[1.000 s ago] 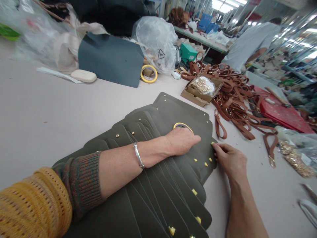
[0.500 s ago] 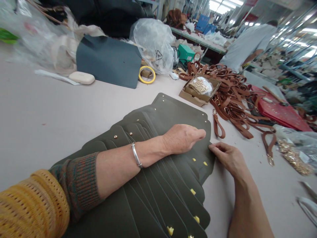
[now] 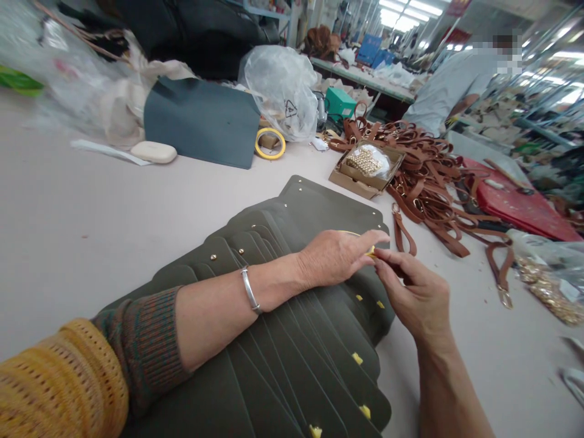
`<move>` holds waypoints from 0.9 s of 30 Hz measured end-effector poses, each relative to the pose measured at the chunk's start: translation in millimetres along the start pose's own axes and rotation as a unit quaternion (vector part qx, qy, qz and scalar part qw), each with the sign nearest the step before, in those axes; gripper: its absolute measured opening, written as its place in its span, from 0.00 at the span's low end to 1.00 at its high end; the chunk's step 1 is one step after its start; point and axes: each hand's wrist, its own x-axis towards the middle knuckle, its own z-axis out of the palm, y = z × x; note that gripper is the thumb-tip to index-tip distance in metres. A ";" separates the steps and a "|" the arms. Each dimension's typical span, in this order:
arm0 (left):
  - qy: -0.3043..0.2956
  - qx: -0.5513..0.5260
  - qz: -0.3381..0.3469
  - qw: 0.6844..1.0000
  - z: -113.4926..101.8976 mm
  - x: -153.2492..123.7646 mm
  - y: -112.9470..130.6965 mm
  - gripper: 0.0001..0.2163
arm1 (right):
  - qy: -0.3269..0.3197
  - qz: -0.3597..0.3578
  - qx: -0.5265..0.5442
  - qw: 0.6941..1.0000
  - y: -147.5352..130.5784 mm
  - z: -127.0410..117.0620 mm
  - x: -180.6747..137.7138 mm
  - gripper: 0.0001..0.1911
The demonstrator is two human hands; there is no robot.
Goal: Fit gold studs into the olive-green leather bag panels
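While the right hand (image 3: 417, 295) pinches yellow tape (image 3: 373, 251) at the left hand's (image 3: 331, 258) fingertips, the tape roll (image 3: 349, 232) is mostly hidden under the left; whether that hand grips it, I cannot tell. Olive panels (image 3: 274, 365) lie fanned beneath. Several right-hand corners already bear yellow pieces (image 3: 357, 359); the far studs (image 3: 374, 213) appear uncovered. Unlike half a second ago, the right hand is off the panels' right edge.
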 end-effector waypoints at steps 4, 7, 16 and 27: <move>-0.008 0.026 -0.008 1.000 -1.3 -0.6 1.9 0.16 | 0.025 -0.041 -0.086 0.995 -3.7 6.0 0.0 0.08; -0.027 0.019 -0.008 0.999 -2.5 -0.3 2.2 0.11 | 0.056 -0.069 -0.148 0.985 -3.6 9.2 -1.6 0.08; -0.034 0.072 0.012 0.997 -2.8 1.3 -2.0 0.07 | 0.049 0.117 -0.012 0.992 -11.6 16.7 -2.9 0.08; 0.057 0.129 0.034 0.989 -4.1 -2.6 4.7 0.08 | 0.096 0.379 0.243 0.888 38.0 17.6 15.8 0.14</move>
